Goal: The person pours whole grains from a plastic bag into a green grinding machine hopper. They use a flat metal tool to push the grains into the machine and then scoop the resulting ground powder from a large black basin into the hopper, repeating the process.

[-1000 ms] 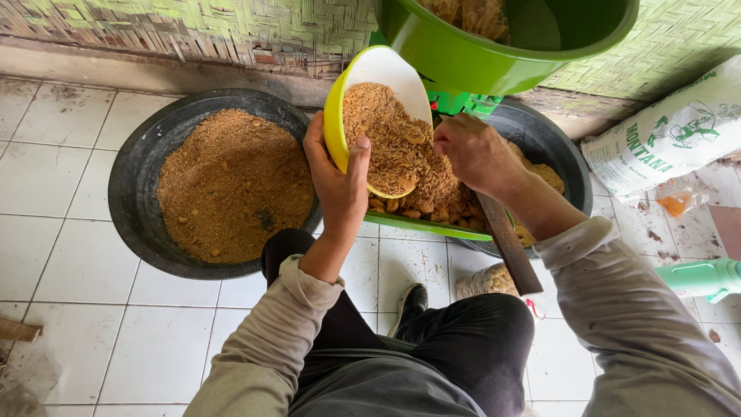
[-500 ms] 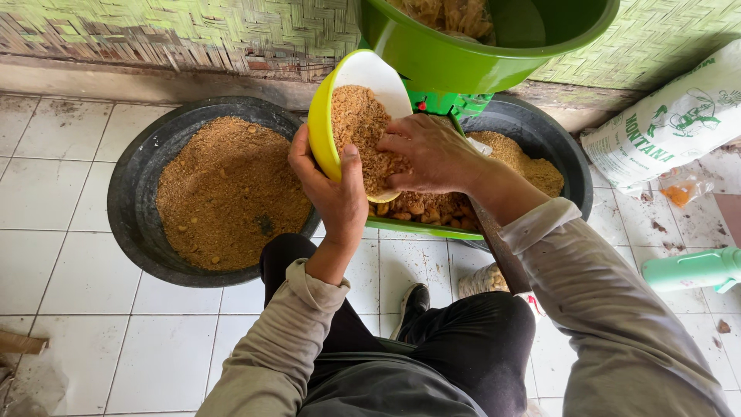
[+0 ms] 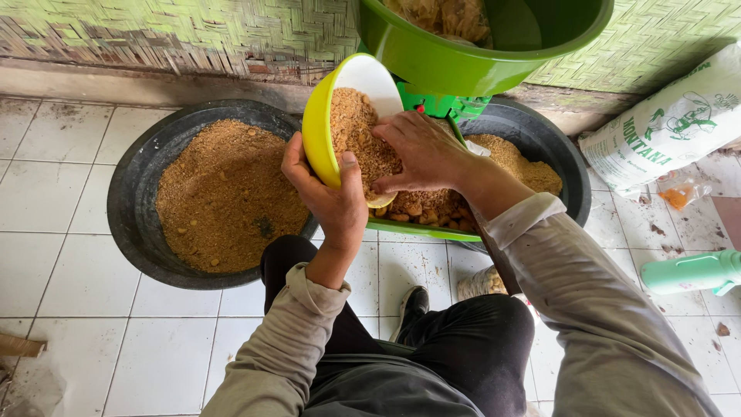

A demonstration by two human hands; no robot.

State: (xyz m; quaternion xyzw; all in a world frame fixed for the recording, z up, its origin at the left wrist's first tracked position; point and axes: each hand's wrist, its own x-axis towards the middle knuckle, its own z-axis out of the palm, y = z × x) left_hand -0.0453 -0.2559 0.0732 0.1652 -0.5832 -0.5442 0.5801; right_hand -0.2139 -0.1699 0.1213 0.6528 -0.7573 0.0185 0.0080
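Note:
My left hand [image 3: 332,197] grips the rim of a yellow bowl [image 3: 320,127] with a white inside, tilted on its side. The bowl holds brown crumbly meal [image 3: 351,127]. My right hand [image 3: 421,150] lies flat inside the bowl's mouth, fingers spread on the meal. Below the bowl, a green tray [image 3: 417,229] carries brown lumps and meal.
A black basin [image 3: 131,224] of the same brown meal stands on the white tiled floor at left. A second black basin [image 3: 567,166] sits at right, behind the tray. A large green tub [image 3: 463,66] hangs overhead. A white sack [image 3: 668,131] and a pale green bottle [image 3: 691,272] lie at right.
My right hand has moved left, from the tray's lumps into the bowl's mouth. The bowl has tilted further on its side and shifted slightly left.

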